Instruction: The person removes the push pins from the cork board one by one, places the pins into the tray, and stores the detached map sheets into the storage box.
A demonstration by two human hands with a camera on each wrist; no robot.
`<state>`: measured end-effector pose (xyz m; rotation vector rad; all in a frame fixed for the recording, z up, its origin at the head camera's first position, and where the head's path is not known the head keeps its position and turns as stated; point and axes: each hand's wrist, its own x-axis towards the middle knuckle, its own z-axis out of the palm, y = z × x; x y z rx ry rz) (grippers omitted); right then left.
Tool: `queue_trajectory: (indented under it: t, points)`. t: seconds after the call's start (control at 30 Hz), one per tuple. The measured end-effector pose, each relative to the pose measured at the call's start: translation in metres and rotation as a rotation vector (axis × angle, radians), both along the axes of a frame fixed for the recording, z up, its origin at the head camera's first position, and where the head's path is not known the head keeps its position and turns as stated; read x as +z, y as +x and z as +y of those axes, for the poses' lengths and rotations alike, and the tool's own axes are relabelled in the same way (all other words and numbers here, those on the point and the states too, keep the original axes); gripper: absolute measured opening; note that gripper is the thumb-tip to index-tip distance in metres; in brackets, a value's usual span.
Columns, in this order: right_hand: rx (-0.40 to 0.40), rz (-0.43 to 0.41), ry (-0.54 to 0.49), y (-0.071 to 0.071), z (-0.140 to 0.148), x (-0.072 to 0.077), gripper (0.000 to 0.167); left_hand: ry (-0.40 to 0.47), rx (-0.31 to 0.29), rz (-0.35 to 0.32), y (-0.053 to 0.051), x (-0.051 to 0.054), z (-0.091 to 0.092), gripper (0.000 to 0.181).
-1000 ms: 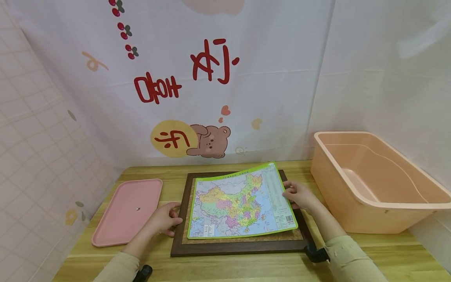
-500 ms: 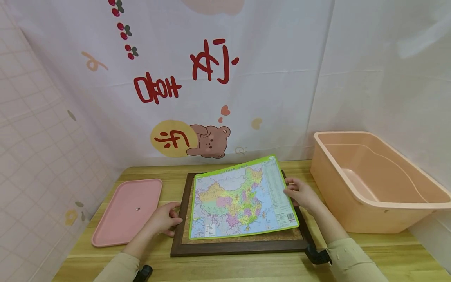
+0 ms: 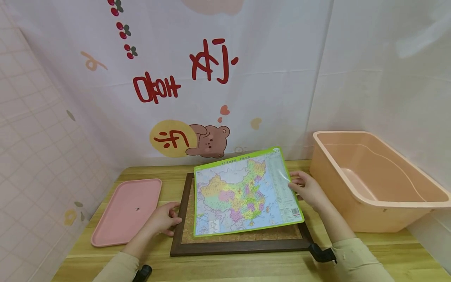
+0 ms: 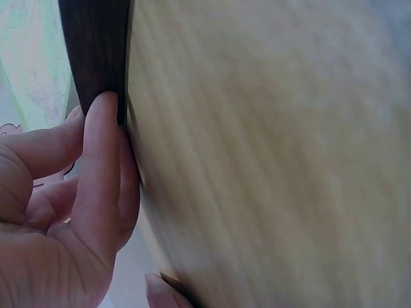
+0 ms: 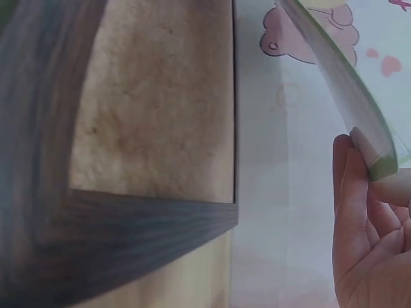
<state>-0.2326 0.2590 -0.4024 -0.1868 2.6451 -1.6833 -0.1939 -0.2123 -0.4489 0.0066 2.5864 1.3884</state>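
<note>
A map sheet with a green border [image 3: 243, 196] is tilted over the cork board [image 3: 253, 237] in its dark wooden frame [image 3: 239, 246], its right side raised. My right hand [image 3: 308, 190] pinches the sheet's right edge; in the right wrist view the fingers of that hand [image 5: 372, 237] lie behind the sheet [image 5: 350, 96], clear of the frame [image 5: 128, 237]. My left hand [image 3: 163, 220] holds the left side of the frame, and in the left wrist view the thumb and fingers of this hand [image 4: 77, 192] grip the dark frame edge [image 4: 99, 51].
On the left lies a pink tray [image 3: 128, 211] with a small shiny object [image 3: 137, 209] on it. A large peach tub [image 3: 347, 211] stands at the right. Behind the wooden table [image 3: 208, 268] hangs a printed white cloth [image 3: 275, 78].
The map sheet has risen further on its right side and shifted slightly right, with my right hand moving up and right. My left hand has stayed on the frame.
</note>
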Motion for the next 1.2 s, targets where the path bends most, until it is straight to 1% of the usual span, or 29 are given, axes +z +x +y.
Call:
queue_trajectory:
  t: [0.17, 0.47, 0.6, 0.8, 0.97, 1.07, 1.2]
  points:
    - [-0.011, 0.038, -0.001, 0.001, 0.004, 0.008, 0.037, 0.001, 0.008, 0.007, -0.001, -0.001, 0.0, 0.058]
    - [-0.045, 0.121, 0.066, 0.006, 0.01, 0.025, 0.038, -0.024, 0.011, 0.006, 0.002, 0.003, 0.002, 0.058]
    - [-0.061, 0.151, 0.073, 0.009, 0.012, 0.032, 0.037, -0.027, 0.003, 0.012, 0.002, 0.001, 0.001, 0.058]
    - [-0.077, 0.197, 0.059, 0.012, 0.012, 0.039, 0.036, -0.029, 0.0, 0.001, 0.0, 0.0, 0.001, 0.059]
    - [-0.087, 0.247, 0.079, 0.014, 0.012, 0.047, 0.033, -0.032, 0.007, 0.007, 0.001, 0.001, 0.002, 0.058]
    - [-0.093, 0.274, 0.101, 0.017, 0.012, 0.052, 0.033, -0.029, 0.021, 0.0, 0.001, 0.001, 0.002, 0.058]
    - [-0.1, 0.295, 0.113, 0.02, 0.013, 0.06, 0.033, -0.023, 0.027, -0.007, 0.001, 0.0, 0.002, 0.058]
